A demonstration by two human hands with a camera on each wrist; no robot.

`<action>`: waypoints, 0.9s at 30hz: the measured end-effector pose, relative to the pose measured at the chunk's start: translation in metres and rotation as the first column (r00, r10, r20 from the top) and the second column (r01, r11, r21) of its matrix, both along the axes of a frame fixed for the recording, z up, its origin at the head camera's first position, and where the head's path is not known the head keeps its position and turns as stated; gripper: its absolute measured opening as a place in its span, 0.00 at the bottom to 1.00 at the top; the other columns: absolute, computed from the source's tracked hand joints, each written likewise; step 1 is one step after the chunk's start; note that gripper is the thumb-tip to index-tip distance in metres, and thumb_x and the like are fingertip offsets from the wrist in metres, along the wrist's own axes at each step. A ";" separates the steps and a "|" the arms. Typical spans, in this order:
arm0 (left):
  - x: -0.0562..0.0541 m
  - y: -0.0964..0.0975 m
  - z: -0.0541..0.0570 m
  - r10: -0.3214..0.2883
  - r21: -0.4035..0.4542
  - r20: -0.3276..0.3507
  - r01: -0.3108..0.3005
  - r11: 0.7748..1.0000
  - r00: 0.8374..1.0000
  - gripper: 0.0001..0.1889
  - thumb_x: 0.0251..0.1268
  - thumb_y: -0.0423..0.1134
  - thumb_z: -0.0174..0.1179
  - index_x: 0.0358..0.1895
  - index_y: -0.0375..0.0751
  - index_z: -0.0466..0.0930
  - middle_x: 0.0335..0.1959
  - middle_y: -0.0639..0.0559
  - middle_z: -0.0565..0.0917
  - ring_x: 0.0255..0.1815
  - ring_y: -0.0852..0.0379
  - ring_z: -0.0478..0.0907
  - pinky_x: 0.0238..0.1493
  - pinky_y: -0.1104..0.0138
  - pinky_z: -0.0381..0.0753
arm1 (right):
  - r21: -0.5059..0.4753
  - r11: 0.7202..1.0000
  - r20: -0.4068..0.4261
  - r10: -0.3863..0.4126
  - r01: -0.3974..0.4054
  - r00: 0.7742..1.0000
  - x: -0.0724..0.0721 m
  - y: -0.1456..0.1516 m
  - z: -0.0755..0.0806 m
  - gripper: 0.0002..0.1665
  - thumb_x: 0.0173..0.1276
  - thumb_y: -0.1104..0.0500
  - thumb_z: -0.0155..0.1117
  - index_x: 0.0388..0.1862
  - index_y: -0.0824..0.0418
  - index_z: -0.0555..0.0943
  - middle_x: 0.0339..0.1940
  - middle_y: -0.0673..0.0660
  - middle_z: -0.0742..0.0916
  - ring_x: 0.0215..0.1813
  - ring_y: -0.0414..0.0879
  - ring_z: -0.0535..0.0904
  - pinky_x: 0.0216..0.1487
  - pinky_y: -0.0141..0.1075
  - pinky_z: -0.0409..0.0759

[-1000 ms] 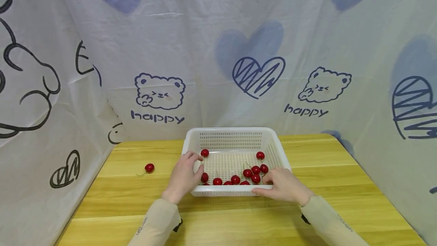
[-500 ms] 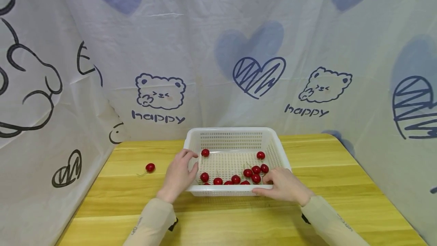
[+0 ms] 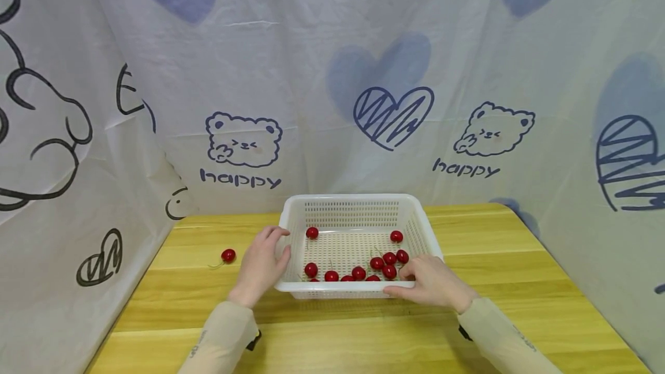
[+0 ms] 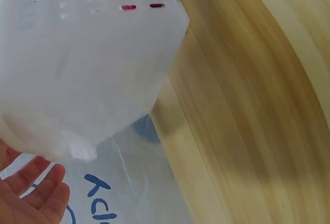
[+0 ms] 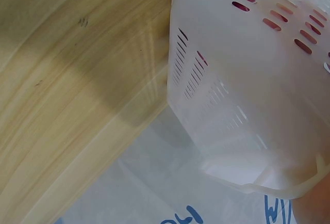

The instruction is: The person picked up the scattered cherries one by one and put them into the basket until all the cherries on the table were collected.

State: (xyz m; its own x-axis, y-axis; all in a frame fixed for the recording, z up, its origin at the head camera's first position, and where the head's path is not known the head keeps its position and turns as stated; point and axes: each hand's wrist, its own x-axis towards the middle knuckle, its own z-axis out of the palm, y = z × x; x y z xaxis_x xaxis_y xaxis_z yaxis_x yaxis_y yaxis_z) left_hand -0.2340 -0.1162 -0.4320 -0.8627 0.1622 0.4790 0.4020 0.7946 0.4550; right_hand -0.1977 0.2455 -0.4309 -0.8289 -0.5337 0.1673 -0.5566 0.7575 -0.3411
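A white perforated plastic basket [image 3: 353,286] stands on the table with several red cherries [image 3: 358,273] in it, mostly toward its front and right. My left hand [image 3: 261,261] is at the basket's left rim, fingers relaxed and holding nothing. In the left wrist view, its fingers [image 4: 46,185] lie just below the basket's rim. At the front right corner, my right hand [image 3: 433,281] grips the rim, thumb along the outside and fingers bent over into the basket. The right wrist view shows the basket wall [image 5: 232,105] and only a bit of that hand at the rim.
One loose cherry [image 3: 228,255] with a stem lies on the wooden table [image 3: 332,339], left of the basket. A pale cloth [image 3: 322,74] with drawn hearts and bears hangs behind the table and along both sides.
My left hand has moved left, from over the basket's inside out to its left rim. The right hand, the basket and the cherries have stayed in place.
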 end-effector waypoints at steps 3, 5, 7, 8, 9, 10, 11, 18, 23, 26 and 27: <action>-0.002 -0.004 -0.001 0.004 0.001 -0.001 -0.004 1.000 1.000 0.15 0.63 0.34 0.66 0.52 0.38 0.81 0.55 0.41 0.82 0.55 0.41 0.81 0.55 0.48 0.83 | -0.001 1.000 -0.005 0.002 -0.002 1.000 0.000 0.000 0.000 0.36 0.66 0.30 0.62 0.11 0.46 0.60 0.11 0.36 0.58 0.18 0.29 0.53 0.22 0.25 0.53; -0.003 -0.007 -0.001 0.006 0.001 -0.006 -0.006 1.000 1.000 0.15 0.63 0.33 0.66 0.52 0.38 0.81 0.54 0.41 0.82 0.54 0.41 0.81 0.54 0.48 0.83 | -0.002 1.000 -0.008 0.005 -0.005 1.000 0.000 0.000 0.000 0.36 0.66 0.30 0.62 0.11 0.46 0.59 0.11 0.36 0.58 0.18 0.29 0.53 0.22 0.25 0.53; -0.004 -0.010 -0.001 0.008 -0.002 -0.014 -0.008 1.000 1.000 0.15 0.63 0.33 0.66 0.53 0.37 0.81 0.55 0.40 0.82 0.54 0.40 0.81 0.54 0.48 0.83 | -0.003 1.000 -0.010 0.007 -0.007 1.000 0.000 0.000 0.000 0.36 0.66 0.30 0.62 0.11 0.46 0.59 0.11 0.36 0.58 0.18 0.29 0.53 0.22 0.25 0.53; -0.005 -0.011 -0.001 0.011 -0.005 -0.017 -0.011 1.000 1.000 0.16 0.63 0.33 0.66 0.53 0.37 0.81 0.55 0.40 0.82 0.54 0.40 0.81 0.53 0.48 0.84 | -0.003 1.000 -0.011 0.008 -0.008 1.000 0.000 0.000 -0.001 0.36 0.66 0.30 0.62 0.11 0.46 0.59 0.11 0.36 0.58 0.18 0.29 0.53 0.22 0.25 0.53; -0.005 -0.013 -0.001 0.015 -0.008 -0.020 -0.016 1.000 1.000 0.16 0.63 0.33 0.66 0.54 0.37 0.80 0.55 0.39 0.82 0.54 0.40 0.81 0.52 0.48 0.84 | -0.003 1.000 -0.012 0.008 -0.008 1.000 -0.001 0.000 -0.001 0.36 0.66 0.30 0.62 0.11 0.46 0.60 0.11 0.36 0.58 0.18 0.29 0.53 0.22 0.25 0.53; -0.005 -0.014 -0.001 0.021 -0.012 -0.018 -0.021 1.000 1.000 0.16 0.63 0.34 0.66 0.54 0.37 0.80 0.55 0.39 0.82 0.54 0.40 0.81 0.52 0.48 0.84 | -0.002 1.000 -0.012 0.008 -0.008 1.000 -0.001 0.000 -0.001 0.36 0.66 0.30 0.62 0.11 0.46 0.60 0.11 0.36 0.58 0.18 0.29 0.53 0.22 0.25 0.53; -0.006 -0.016 -0.001 0.025 -0.017 -0.022 -0.025 1.000 0.999 0.17 0.64 0.34 0.66 0.55 0.37 0.80 0.56 0.39 0.82 0.54 0.39 0.81 0.52 0.48 0.84 | -0.003 1.000 -0.011 0.008 -0.008 1.000 -0.001 0.000 -0.001 0.36 0.66 0.30 0.62 0.11 0.46 0.60 0.11 0.36 0.58 0.18 0.29 0.53 0.22 0.25 0.53; -0.009 -0.025 -0.002 0.056 -0.035 -0.017 -0.057 0.998 0.998 0.17 0.65 0.35 0.65 0.56 0.37 0.79 0.58 0.38 0.81 0.56 0.38 0.80 0.55 0.44 0.81 | 0.006 1.000 -0.011 -0.004 0.004 1.000 0.000 0.000 -0.001 0.35 0.66 0.30 0.63 0.10 0.45 0.61 0.11 0.36 0.59 0.18 0.29 0.54 0.22 0.25 0.53; -0.011 -0.032 -0.004 0.088 -0.046 -0.015 -0.089 0.995 0.996 0.18 0.65 0.34 0.64 0.57 0.36 0.79 0.58 0.37 0.80 0.58 0.35 0.79 0.57 0.43 0.79 | 0.019 1.000 -0.004 -0.020 0.020 1.000 0.000 0.000 -0.001 0.35 0.65 0.29 0.64 0.10 0.44 0.61 0.11 0.36 0.59 0.18 0.29 0.54 0.22 0.25 0.54; -0.011 -0.035 -0.004 0.104 -0.046 -0.001 -0.104 0.994 0.995 0.19 0.65 0.34 0.64 0.58 0.35 0.78 0.59 0.36 0.80 0.60 0.34 0.78 0.59 0.42 0.77 | 0.017 1.000 -0.004 -0.019 0.019 1.000 0.000 0.000 0.000 0.35 0.65 0.30 0.64 0.10 0.44 0.61 0.11 0.36 0.58 0.18 0.29 0.54 0.22 0.25 0.54; -0.011 -0.036 -0.004 0.108 -0.047 0.008 -0.107 0.993 0.994 0.20 0.65 0.34 0.63 0.59 0.34 0.78 0.60 0.35 0.79 0.60 0.33 0.77 0.60 0.41 0.76 | 0.018 1.000 -0.001 -0.021 0.021 1.000 0.000 0.000 0.000 0.35 0.64 0.29 0.64 0.10 0.43 0.61 0.10 0.35 0.58 0.18 0.29 0.54 0.22 0.25 0.54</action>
State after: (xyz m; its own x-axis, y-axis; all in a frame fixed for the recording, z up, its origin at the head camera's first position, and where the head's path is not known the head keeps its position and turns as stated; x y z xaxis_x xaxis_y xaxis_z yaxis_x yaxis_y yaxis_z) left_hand -0.2446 -0.1523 -0.4360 -0.8812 0.0902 0.4640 0.3085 0.8534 0.4201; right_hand -0.1975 0.2450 -0.4308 -0.8398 -0.5192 0.1589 -0.5410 0.7749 -0.3270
